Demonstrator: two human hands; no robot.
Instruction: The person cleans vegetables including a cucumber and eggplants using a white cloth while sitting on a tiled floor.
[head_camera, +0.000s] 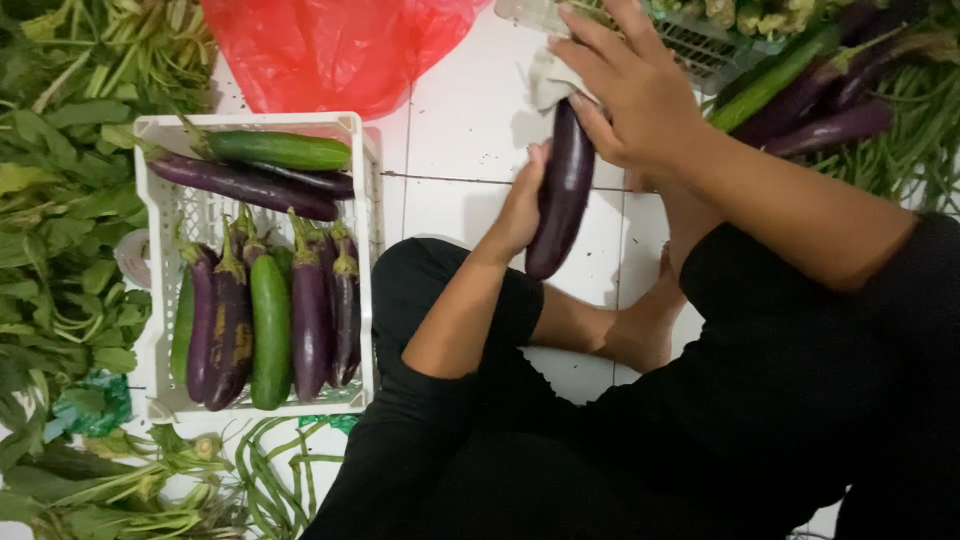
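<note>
**Purple eggplant in both hands, crate partly filled**

Purple and glossy, one long eggplant (562, 190) hangs upright over the white tiled floor (460, 120), in front of the seated person's knees. The right hand (630, 90) closes loosely around its upper end, fingers curled over the top with a pale cloth (550, 78) just beside them; the left hand (520, 205) presses against its side, thumb up along it.

Judging by the layout, the sorting is partway: the white plastic crate (165, 130) on the person's left already holds about seven eggplants and three cucumbers, two of those eggplants and one cucumber (280, 150) lying crosswise at the far end. Some three or four eggplants (830, 125) still wait on the pile to the right, with one more cucumber.
</note>
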